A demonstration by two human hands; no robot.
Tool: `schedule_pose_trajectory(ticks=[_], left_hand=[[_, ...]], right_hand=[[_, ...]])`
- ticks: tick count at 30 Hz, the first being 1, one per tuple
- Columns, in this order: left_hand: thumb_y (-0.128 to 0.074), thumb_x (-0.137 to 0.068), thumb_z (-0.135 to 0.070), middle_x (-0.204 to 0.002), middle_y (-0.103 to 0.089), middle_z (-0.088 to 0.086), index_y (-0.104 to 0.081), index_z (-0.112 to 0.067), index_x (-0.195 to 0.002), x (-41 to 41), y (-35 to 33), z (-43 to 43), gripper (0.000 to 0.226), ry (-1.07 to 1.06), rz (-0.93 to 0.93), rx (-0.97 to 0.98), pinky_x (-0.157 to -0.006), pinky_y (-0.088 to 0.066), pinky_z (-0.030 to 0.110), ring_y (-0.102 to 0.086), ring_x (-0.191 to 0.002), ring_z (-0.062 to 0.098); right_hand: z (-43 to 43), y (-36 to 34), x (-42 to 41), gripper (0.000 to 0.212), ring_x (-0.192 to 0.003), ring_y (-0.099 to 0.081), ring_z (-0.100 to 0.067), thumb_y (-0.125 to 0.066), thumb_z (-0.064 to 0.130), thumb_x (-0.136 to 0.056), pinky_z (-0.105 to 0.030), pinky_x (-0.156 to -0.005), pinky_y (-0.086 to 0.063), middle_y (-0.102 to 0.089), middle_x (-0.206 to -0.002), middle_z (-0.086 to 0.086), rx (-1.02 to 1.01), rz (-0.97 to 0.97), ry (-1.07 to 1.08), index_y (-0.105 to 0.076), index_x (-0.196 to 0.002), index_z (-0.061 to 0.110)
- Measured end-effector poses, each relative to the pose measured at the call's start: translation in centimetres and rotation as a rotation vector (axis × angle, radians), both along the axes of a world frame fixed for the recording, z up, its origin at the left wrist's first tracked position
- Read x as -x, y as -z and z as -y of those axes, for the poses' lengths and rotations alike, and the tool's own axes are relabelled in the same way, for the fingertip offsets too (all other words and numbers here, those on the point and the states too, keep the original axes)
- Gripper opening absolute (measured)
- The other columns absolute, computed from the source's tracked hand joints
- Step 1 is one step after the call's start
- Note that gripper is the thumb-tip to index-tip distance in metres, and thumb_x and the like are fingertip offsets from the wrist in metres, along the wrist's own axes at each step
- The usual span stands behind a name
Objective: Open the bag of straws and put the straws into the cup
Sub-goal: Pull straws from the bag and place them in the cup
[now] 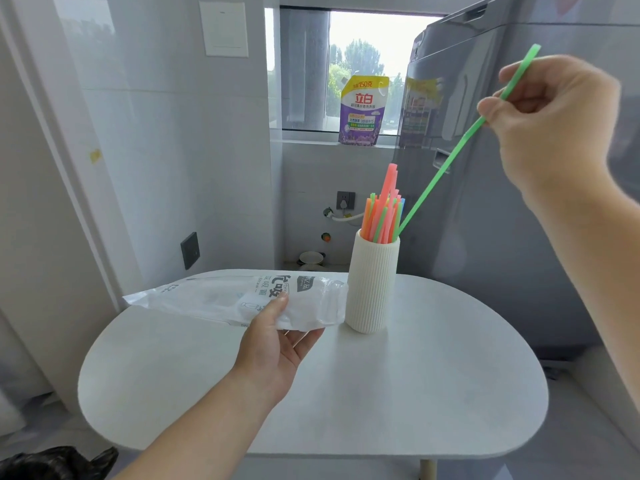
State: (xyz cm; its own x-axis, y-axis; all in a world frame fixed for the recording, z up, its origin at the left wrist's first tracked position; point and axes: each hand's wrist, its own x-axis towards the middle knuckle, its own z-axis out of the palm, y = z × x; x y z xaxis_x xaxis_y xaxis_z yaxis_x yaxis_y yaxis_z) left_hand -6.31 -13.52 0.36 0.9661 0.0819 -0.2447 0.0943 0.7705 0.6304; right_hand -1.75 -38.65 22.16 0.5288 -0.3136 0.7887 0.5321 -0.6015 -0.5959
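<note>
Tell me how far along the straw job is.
Done: coloured straws stand in the ribbed white cup. In hand: the right hand pinches a green straw, its lower end at the cup's mouth; the left hand holds the straw bag, apparently empty. Left: release that straw.

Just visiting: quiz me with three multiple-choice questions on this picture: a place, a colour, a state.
1. Where does the purple pouch stand? A on a chair B on the window sill C on the floor
2. What colour is the straw in the right hand? A blue B green C pink
3. How is the cup? A upright, holding straws B tipped over C empty
Answers: B, it stands before the window pane; B, the pinched straw is green; A, straws poke from its top.
</note>
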Motion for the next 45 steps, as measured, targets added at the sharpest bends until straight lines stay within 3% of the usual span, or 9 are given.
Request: schedule_pose_trajectory(ticks=[13,15,18,24,29,32,37,43,45], left_hand=[[-0.061,-0.098,-0.018,-0.112,-0.078,0.008,-0.063,-0.017,-0.128,0.1,-0.1,0.1,0.031,0.003,0.003,-0.013,-0.073,-0.065,0.039,-0.077,-0.094,0.025],[-0.061,-0.098,-0.017,-0.113,-0.078,0.009,-0.062,-0.017,-0.129,0.1,-0.1,0.1,0.032,0.001,-0.001,-0.011,-0.072,-0.065,0.039,-0.076,-0.095,0.025],[-0.061,-0.098,-0.017,-0.115,-0.077,0.009,-0.062,-0.018,-0.13,0.1,-0.1,0.2,0.033,0.003,-0.005,-0.009,-0.073,-0.065,0.04,-0.075,-0.1,0.027],[-0.062,-0.097,-0.017,-0.112,-0.078,0.009,-0.063,-0.017,-0.129,0.0,-0.1,0.2,0.032,0.002,-0.014,-0.006,-0.073,-0.065,0.04,-0.076,-0.095,0.025],[-0.062,-0.097,-0.017,-0.113,-0.078,0.009,-0.062,-0.017,-0.13,-0.1,-0.1,-0.1,0.033,0.005,-0.014,-0.007,-0.072,-0.065,0.04,-0.076,-0.095,0.025],[-0.062,-0.097,-0.018,-0.115,-0.077,0.01,-0.062,-0.016,-0.132,0.0,-0.1,0.0,0.035,0.008,-0.018,-0.005,-0.072,-0.065,0.04,-0.075,-0.097,0.026],[-0.063,-0.097,-0.019,-0.117,-0.076,0.011,-0.062,-0.014,-0.132,0.0,-0.2,0.0,0.036,0.02,-0.033,-0.003,-0.069,-0.064,0.039,-0.074,-0.102,0.029],[-0.063,-0.097,-0.019,-0.116,-0.076,0.011,-0.062,-0.015,-0.131,-0.1,-0.2,-0.2,0.035,0.023,-0.047,-0.015,-0.072,-0.065,0.04,-0.073,-0.108,0.03],[-0.063,-0.097,-0.019,-0.117,-0.076,0.011,-0.063,-0.015,-0.131,-0.1,-0.2,-0.2,0.034,0.026,-0.041,-0.022,-0.071,-0.064,0.039,-0.072,-0.11,0.03]], right_hand=[[-1.5,1.5,-2.2,0.02,-0.084,-0.072,-0.022,-0.076,0.017,-0.082,-0.041,-0.082,-0.06,-0.072,-0.087,0.002,0.061,-0.077,-0.012,-0.068,-0.098,0.026],[-1.9,2.0,-2.5,0.029,-0.083,-0.071,-0.022,-0.077,0.016,-0.082,-0.042,-0.082,-0.06,-0.071,-0.085,0.002,0.071,-0.11,-0.038,-0.067,-0.108,0.023],[-3.0,3.3,-2.8,0.066,-0.079,-0.064,-0.01,-0.075,0.01,-0.087,-0.024,-0.079,-0.054,-0.065,-0.083,0.005,0.164,-0.187,-0.072,-0.046,-0.143,0.027],[-4.2,6.3,-4.2,0.034,-0.106,-0.063,-0.022,-0.054,0.02,-0.102,-0.028,-0.092,-0.05,-0.065,-0.124,-0.006,0.49,-0.401,-0.081,-0.062,-0.135,0.019],[-4.6,5.4,-4.8,0.06,-0.15,-0.027,-0.023,-0.043,0.034,-0.103,-0.049,-0.119,-0.03,-0.026,-0.165,0.001,0.52,-0.386,-0.163,-0.021,-0.159,0.025],[-5.1,5.6,-5.4,0.06,-0.154,-0.014,-0.022,-0.034,0.044,-0.106,-0.048,-0.123,-0.018,-0.017,-0.168,0.002,0.789,-0.457,-0.14,-0.022,-0.16,0.02],[-4.8,8.9,-6.3,0.063,-0.155,-0.014,-0.022,-0.029,0.05,-0.105,-0.047,-0.122,-0.023,-0.022,-0.167,-0.003,0.966,-0.596,-0.108,-0.03,-0.156,0.013],[-4.6,9.2,-6.3,0.064,-0.155,-0.009,-0.018,-0.038,0.05,-0.103,-0.042,-0.122,-0.016,-0.017,-0.168,0.003,0.853,-0.503,-0.17,-0.022,-0.159,0.023],[-4.5,9.1,-5.3,0.056,-0.151,-0.021,-0.022,-0.044,0.045,-0.103,-0.042,-0.119,-0.023,-0.031,-0.163,0.0,0.724,-0.361,-0.173,-0.036,-0.154,0.022]])
